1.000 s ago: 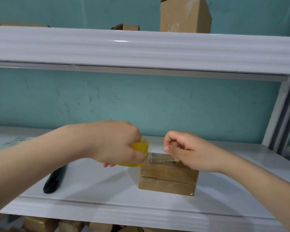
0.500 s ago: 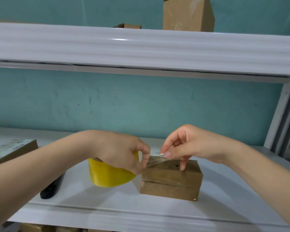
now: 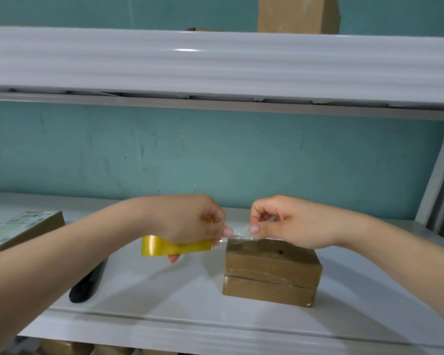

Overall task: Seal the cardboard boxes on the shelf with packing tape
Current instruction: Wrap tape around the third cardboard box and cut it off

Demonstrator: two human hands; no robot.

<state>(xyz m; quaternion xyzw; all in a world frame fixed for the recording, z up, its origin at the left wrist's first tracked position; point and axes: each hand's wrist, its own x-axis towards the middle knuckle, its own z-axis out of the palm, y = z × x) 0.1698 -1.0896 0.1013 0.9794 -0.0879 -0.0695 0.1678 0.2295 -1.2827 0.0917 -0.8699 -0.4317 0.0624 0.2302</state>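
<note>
A small brown cardboard box (image 3: 271,274) sits on the white shelf (image 3: 164,298), with shiny tape on its front. My left hand (image 3: 190,219) grips a yellow roll of packing tape (image 3: 174,245), held in the air just left of the box's top edge. My right hand (image 3: 287,221) pinches the free end of a clear tape strip (image 3: 237,235) above the box's top left corner. The strip runs short and taut between the two hands. The box's top is partly hidden by my right hand.
A black cutter (image 3: 86,286) lies on the shelf at the left, under my left forearm. A flat box with a printed label (image 3: 23,228) rests at the far left. More boxes (image 3: 297,14) stand on the upper shelf, others below. A shelf post (image 3: 441,175) rises at right.
My left hand lifted the roll off the shelf and turned it. My right hand closed its fingers on the tape end, and both hands rose slightly above the box.
</note>
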